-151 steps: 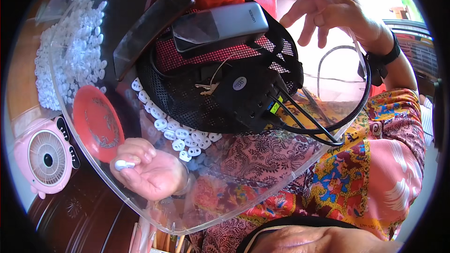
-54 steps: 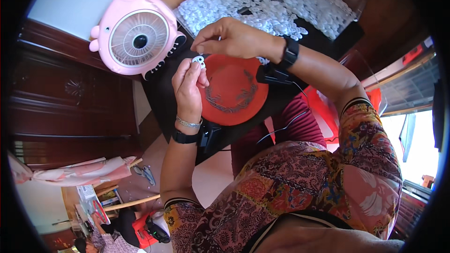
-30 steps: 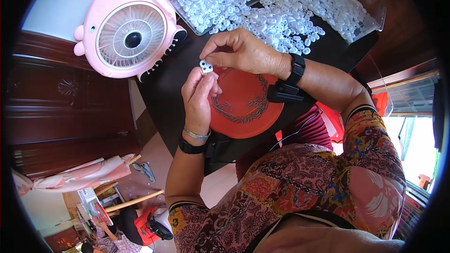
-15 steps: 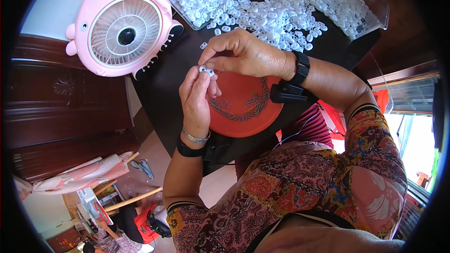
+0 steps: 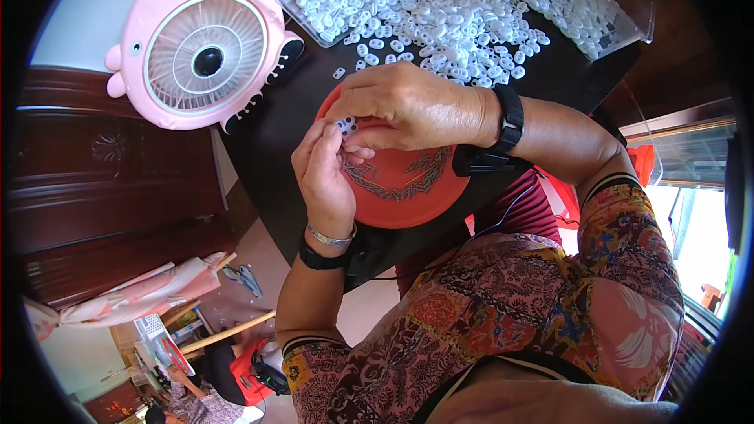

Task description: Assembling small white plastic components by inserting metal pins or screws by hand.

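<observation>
My left hand (image 5: 323, 177) is closed, pinching a small white plastic piece with dark holes (image 5: 345, 126) between thumb and fingers. From the right, my right hand (image 5: 404, 110) bends over the same piece, its fingers curled and its thumb below it. Whether anything else is between the right fingertips is hidden. Beneath both hands lies a round red-orange tray (image 5: 400, 216). Thin grey metal pins (image 5: 408, 187) are scattered on it, mostly in a curved band near its near side.
Loose white oval plastic pieces (image 5: 463, 31) are heaped at the dark table's (image 5: 271, 180) far side. A clear bin (image 5: 616, 43) holds more at far right. A pink animal-shaped fan (image 5: 208, 55) stands at left. Another person (image 5: 196, 400) is at lower left.
My right hand has come down closer around the white piece, its thumb now below it. The piece has turned, showing more of its dark holes. My left hand has shifted slightly left.
</observation>
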Demonstrator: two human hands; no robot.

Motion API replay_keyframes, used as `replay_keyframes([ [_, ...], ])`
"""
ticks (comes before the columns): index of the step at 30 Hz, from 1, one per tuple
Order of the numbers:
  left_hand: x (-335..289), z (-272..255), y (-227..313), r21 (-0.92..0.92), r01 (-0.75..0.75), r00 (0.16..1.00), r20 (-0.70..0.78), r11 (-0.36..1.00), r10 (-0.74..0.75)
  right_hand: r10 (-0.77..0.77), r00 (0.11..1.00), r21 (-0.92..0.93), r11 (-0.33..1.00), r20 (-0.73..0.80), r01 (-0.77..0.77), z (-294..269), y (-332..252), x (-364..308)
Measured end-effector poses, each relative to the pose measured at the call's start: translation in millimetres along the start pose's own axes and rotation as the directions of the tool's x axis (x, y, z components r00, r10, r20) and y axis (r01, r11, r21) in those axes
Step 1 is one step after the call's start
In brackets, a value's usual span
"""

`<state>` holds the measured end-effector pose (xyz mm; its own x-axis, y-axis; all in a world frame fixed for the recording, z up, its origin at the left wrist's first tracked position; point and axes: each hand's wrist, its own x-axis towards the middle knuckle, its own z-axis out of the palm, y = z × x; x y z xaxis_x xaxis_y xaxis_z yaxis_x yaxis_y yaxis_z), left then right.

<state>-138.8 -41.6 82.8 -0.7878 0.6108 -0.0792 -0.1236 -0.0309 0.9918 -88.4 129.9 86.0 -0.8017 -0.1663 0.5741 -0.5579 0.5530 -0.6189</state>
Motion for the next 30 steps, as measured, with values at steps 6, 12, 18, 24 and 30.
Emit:
replay_keyframes([
  [6,-0.2,-4.3,2.1,-0.02,-0.056,0.998,0.038,0.998,0.057,-0.061,0.998,0.067,0.996,-0.027,0.063,0.3,1.5,1.4],
  [12,-3.6,-1.2,5.6,-0.014,-0.131,0.99,0.051,0.991,0.131,-0.059,0.998,0.087,0.995,0.009,0.058,-2.5,-1.7,1.9],
  [18,-5.5,6.0,4.3,-0.032,-0.14,0.989,0.046,0.99,0.141,-0.093,0.996,0.036,0.995,-0.006,0.093,-6.2,-3.0,-0.5],
  [24,-15.3,12.4,3.9,0.002,-0.146,0.989,-0.023,0.989,0.146,-0.142,0.989,0.083,0.987,0.034,0.139,-2.8,-0.9,-3.2],
  [30,-14.0,17.0,1.4,0.045,-0.155,0.988,-0.013,0.987,0.155,-0.154,0.988,0.055,0.987,0.029,0.152,-6.5,-2.3,-5.7],
])
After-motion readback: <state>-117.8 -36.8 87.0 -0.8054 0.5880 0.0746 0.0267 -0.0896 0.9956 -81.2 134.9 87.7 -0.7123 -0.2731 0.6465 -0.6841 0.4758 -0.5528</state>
